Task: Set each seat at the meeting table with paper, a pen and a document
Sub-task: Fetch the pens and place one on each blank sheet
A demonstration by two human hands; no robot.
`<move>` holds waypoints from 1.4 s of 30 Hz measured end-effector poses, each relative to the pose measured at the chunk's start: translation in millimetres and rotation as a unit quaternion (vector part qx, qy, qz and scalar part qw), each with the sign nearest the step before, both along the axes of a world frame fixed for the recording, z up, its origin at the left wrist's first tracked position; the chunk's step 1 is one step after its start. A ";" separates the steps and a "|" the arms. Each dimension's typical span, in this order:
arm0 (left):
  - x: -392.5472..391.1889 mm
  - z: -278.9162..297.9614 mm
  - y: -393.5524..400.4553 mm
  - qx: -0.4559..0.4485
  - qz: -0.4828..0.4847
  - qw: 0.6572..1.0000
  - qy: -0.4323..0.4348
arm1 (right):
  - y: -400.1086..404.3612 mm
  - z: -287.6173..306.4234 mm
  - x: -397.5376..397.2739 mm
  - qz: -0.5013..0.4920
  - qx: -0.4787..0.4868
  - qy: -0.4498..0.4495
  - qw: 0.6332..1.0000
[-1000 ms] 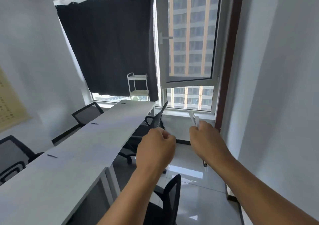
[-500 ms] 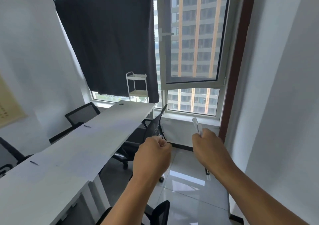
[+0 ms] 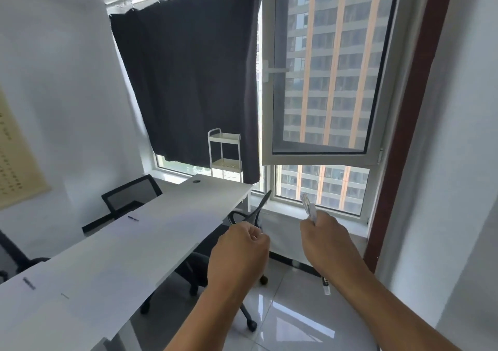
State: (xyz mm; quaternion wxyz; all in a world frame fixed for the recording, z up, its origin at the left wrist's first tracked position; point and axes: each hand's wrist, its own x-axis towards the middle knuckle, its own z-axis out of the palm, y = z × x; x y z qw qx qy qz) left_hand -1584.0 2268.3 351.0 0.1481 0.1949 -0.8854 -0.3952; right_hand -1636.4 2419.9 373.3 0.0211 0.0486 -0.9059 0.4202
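We see the pens (image 3: 308,207) right of centre in the frame, a small bundle sticking up from the right hand (image 3: 327,239), whose fingers are curled tight round them. The left hand (image 3: 238,256), just beside it at centre, is a fist; what it grips we cannot tell. On the worktop (image 3: 129,253) at left lie two more pens, one far (image 3: 133,218), one near (image 3: 29,283). Chairs (image 3: 132,195) flank it.

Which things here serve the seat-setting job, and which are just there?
Job: pens in right hand; left hand; table; pens on table; chairs.
Just there: curtain; cart; window; wall chart.
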 end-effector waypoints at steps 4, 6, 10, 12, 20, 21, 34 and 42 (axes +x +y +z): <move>-48.2 -10.7 3.1 -0.006 0.040 0.999 -0.015 | -1.1 -4.9 -58.2 0.052 -0.007 -0.004 0.999; -75.1 -15.4 8.2 -0.010 0.071 0.997 -0.009 | 2.5 -7.4 -91.7 0.084 -0.013 -0.009 0.996; -119.4 -12.7 14.9 -0.008 0.134 0.991 -0.014 | 1.5 -9.0 -152.9 0.139 -0.014 -0.017 0.990; -133.8 -9.5 16.8 -0.011 0.158 0.987 -0.025 | -2.8 -12.3 -174.7 0.163 -0.009 -0.021 0.986; -165.9 -3.5 -7.6 -0.003 0.257 0.966 -0.037 | -56.5 -24.8 -238.6 0.266 0.013 -0.015 0.964; -169.4 -3.3 -14.4 -0.001 0.268 0.963 -0.038 | -67.0 -26.0 -243.0 0.284 0.020 -0.013 0.958; -234.5 -29.4 -157.6 0.042 0.351 0.935 0.000 | -226.5 -39.0 -303.7 0.357 0.048 -0.049 0.931; -239.7 -39.8 -234.5 0.045 0.398 0.916 -0.003 | -319.2 -37.2 -315.3 0.394 0.032 -0.052 0.917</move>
